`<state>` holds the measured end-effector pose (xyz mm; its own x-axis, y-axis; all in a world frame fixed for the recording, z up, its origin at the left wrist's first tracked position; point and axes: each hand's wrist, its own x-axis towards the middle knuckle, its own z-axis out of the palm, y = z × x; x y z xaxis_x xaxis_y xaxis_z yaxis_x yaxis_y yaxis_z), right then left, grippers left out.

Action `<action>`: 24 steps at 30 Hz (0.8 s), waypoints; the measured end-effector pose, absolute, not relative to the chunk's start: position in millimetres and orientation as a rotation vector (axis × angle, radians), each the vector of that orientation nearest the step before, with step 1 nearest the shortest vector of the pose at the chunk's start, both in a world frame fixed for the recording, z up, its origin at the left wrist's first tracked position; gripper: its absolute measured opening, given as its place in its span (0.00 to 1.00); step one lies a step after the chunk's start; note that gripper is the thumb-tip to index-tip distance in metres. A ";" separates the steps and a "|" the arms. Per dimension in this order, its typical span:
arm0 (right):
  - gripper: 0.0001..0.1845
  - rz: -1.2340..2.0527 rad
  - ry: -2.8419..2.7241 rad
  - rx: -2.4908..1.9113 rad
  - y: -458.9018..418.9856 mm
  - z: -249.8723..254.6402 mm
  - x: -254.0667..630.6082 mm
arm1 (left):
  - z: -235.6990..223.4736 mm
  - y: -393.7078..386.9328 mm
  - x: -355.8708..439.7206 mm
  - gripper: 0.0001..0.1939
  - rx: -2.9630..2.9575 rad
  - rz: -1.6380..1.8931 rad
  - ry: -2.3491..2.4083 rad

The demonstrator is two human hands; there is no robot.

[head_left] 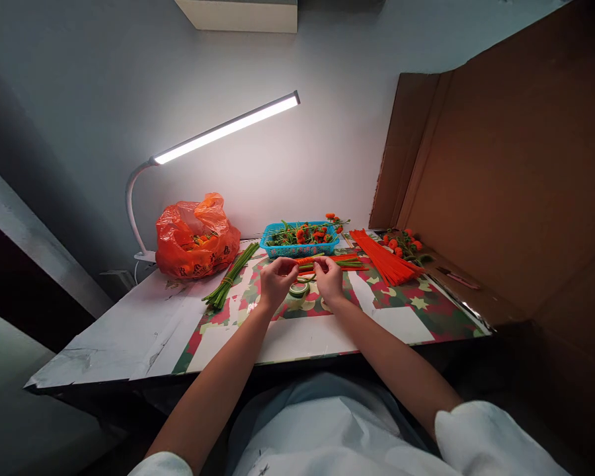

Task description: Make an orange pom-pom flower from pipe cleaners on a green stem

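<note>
My left hand (pixel 276 281) and my right hand (pixel 329 277) are close together above the table, fingers pinched. Between them stretches an orange fuzzy chenille stem (pixel 305 261), its ends hidden by the fingertips. A thin green stem shows just beside it, partly covered by my right hand. Behind and to the right of that hand lie loose orange and green chenille stems (pixel 353 262). Just below the fingers, a roll of green tape (pixel 298 289) rests on the table.
A blue basket (pixel 300 250) of orange flowers stands behind my hands. To the left are a tied green stem bundle (pixel 232 276), an orange plastic bag (pixel 196 241) and a lit lamp (pixel 228 129). Orange chenille stems (pixel 387 259), flowers (pixel 402 244) and cardboard (pixel 500 165) are right.
</note>
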<state>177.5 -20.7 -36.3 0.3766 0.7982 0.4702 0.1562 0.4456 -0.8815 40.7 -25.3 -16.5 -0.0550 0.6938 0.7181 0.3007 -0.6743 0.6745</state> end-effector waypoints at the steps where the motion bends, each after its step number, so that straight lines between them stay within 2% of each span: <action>1: 0.11 0.505 -1.127 -1.065 -20.5 -36.5 177.6 | -17.0 -24.8 40.8 0.02 1.898 1.790 1.065; 7: 0.14 0.433 -1.145 -1.073 -20.9 -34.7 181.5 | -20.9 -19.5 37.5 0.04 1.825 1.783 1.048; 15: 0.11 0.376 -1.226 -1.064 -30.9 -24.4 184.4 | -19.7 -18.7 35.9 0.04 1.800 1.782 1.036; 24: 0.10 0.367 -1.360 -1.070 -24.7 -28.2 186.2 | -17.8 -18.3 33.0 0.09 1.824 1.730 0.966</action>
<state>186.2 -24.7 -28.2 0.2412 0.7600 0.6035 0.3528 0.5107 -0.7840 33.0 -18.3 -17.8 -0.0289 0.7404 0.6715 0.1837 -0.6564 0.7317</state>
